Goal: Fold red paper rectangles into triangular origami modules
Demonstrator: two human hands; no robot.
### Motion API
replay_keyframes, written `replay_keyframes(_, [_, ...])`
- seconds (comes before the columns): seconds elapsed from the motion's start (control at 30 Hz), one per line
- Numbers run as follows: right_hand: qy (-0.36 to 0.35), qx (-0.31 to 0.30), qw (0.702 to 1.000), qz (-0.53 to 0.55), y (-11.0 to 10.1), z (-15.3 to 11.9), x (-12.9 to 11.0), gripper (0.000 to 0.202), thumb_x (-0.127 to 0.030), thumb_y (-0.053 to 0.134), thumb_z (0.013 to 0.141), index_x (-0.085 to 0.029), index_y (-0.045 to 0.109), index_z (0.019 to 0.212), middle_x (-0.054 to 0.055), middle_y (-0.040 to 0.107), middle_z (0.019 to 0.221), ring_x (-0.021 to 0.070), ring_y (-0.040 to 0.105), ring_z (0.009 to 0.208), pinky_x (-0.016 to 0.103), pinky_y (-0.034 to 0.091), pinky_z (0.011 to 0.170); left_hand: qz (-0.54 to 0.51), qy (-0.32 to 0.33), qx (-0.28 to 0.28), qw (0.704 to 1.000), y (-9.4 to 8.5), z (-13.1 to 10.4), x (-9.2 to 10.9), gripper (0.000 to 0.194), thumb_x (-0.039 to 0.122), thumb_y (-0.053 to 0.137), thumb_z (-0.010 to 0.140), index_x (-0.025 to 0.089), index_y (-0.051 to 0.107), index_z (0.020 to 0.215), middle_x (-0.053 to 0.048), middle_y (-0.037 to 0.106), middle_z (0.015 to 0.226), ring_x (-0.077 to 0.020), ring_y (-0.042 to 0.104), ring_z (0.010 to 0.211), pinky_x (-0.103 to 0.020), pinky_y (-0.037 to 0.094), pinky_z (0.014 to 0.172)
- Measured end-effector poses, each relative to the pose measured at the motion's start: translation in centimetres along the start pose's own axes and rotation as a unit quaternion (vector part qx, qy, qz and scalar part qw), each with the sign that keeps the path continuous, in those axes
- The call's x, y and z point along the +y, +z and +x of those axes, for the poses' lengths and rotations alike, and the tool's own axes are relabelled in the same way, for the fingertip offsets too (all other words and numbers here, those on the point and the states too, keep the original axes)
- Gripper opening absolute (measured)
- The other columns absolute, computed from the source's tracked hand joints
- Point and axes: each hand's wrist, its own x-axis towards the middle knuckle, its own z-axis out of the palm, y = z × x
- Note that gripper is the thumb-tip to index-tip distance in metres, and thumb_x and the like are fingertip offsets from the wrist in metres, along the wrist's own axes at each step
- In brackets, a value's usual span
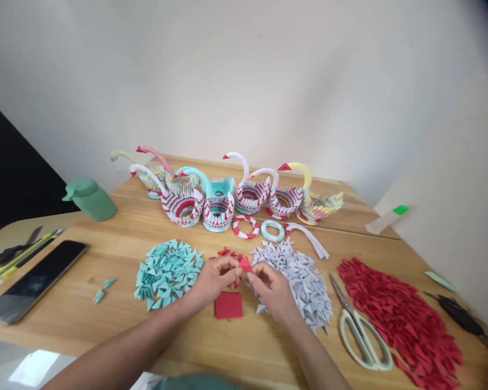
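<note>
Between my two hands, above the middle of the table, is a small red folded paper piece point(245, 264). The fingers of my left hand point(222, 273) pinch its left side. My right hand point(270, 284) pinches it from the right with thumb and fingers. Just below lies a stack of red paper rectangles point(228, 306), flat on the wood. Behind the hands sits a small group of red folded pieces point(225, 252), partly covered by my left hand. A pile of teal folded triangles point(168, 273) lies left of my left hand, and a pile of pale lilac triangles point(305, 279) reaches under my right hand.
Several folded-paper swans point(183, 206) stand along the back, with a red-and-white ring point(245, 227), a teal-and-white ring point(273, 231) and a white swan neck point(311, 238) before them. Scissors point(364, 336) and a red triangle pile point(402, 319) lie right; a phone point(36, 281) and green bottle point(91, 200) left.
</note>
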Motion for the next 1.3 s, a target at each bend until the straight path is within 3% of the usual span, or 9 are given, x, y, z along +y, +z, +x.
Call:
replay_keyframes(0.3, [0.0,-0.01,1.0,0.027,-0.22,0.1,-0.22,0.019,-0.037,0.057,0.085,-0.019,0.057,0.078,-0.003,0.051,0.064,0.0115,0.044,0.057,0.021,0.036,0.054,-0.006,-0.033,-0.004,0.999,-0.09,0.03,0.14,0.041,0.051,0.075,0.064,0.012,0.061,0.064,0.002,0.058,0.052,-0.0075,0.05,0.046,-0.02,0.039,0.049])
replay_keyframes(0.47, [-0.004,-0.01,1.0,-0.009,-0.18,0.0,-0.07,0.025,-0.038,0.056,0.085,-0.02,0.054,0.068,-0.004,0.046,0.06,0.0116,0.041,0.055,0.021,0.033,0.05,-0.005,-0.035,-0.018,0.999,0.14,-0.12,0.25,0.042,0.052,0.075,0.062,0.013,0.059,0.061,0.003,0.055,0.048,-0.0071,0.048,0.043,-0.02,0.037,0.048])
replay_keyframes(0.83, [0.018,-0.007,1.0,0.023,-0.18,-0.03,0.28,0.029,-0.044,0.055,0.086,-0.02,0.054,0.071,-0.003,0.049,0.061,0.0115,0.041,0.054,0.021,0.034,0.049,0.001,-0.052,-0.024,0.998,0.07,-0.18,0.77,0.041,0.052,0.073,0.064,0.014,0.06,0.066,0.002,0.06,0.055,-0.007,0.05,0.045,-0.019,0.039,0.049])
replay_keyframes(1.13, [-0.019,0.023,0.999,0.012,0.09,-0.04,0.01,0.021,-0.039,0.057,0.085,-0.019,0.06,0.079,-0.002,0.053,0.063,0.0125,0.046,0.055,0.023,0.038,0.052,0.006,-0.034,-0.03,0.999,-0.39,-0.04,0.53,0.039,0.052,0.067,0.07,0.013,0.063,0.066,-0.002,0.065,0.059,-0.0085,0.052,0.047,-0.021,0.042,0.052])
replay_keyframes(1.3, [-0.049,0.03,0.998,-0.027,-0.09,-0.01,-0.04,0.017,-0.035,0.058,0.084,-0.02,0.062,0.075,0.001,0.06,0.067,0.0151,0.053,0.06,0.025,0.041,0.057,0.015,-0.035,-0.024,0.999,-0.44,0.07,0.3,0.035,0.048,0.067,0.071,0.014,0.064,0.066,-0.002,0.066,0.059,-0.0086,0.052,0.047,-0.021,0.042,0.051])
